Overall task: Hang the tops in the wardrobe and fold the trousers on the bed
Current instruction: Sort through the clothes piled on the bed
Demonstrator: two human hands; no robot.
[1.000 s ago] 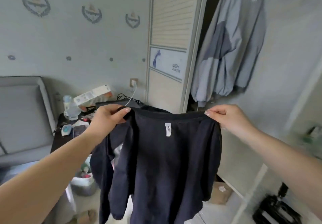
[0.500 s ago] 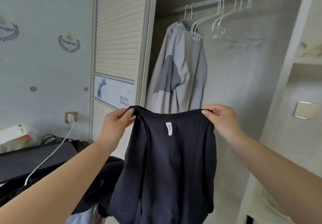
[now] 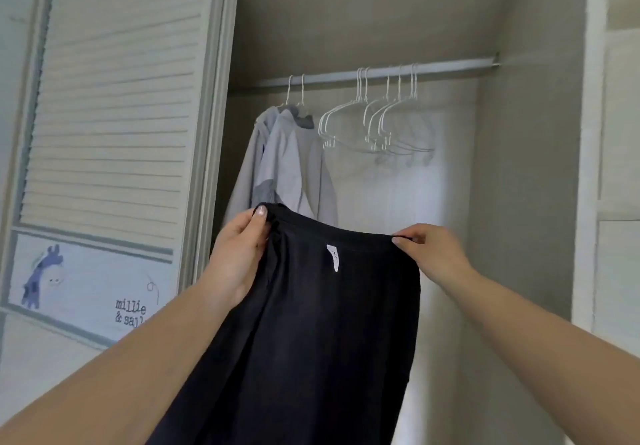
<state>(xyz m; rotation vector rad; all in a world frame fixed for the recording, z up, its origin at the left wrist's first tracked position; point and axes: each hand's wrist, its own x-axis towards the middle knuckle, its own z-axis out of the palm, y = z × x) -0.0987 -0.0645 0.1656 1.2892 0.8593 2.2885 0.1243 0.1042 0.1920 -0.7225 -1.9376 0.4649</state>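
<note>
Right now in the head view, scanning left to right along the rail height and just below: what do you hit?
Slatted wardrobe door → grey tops hanging on the rail → bunch of empty white hangers → wardrobe side wall.

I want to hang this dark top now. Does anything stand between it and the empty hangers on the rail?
Nothing visible does. The dark top hangs below the empty hangers; the grey jacket is left of them.
</note>
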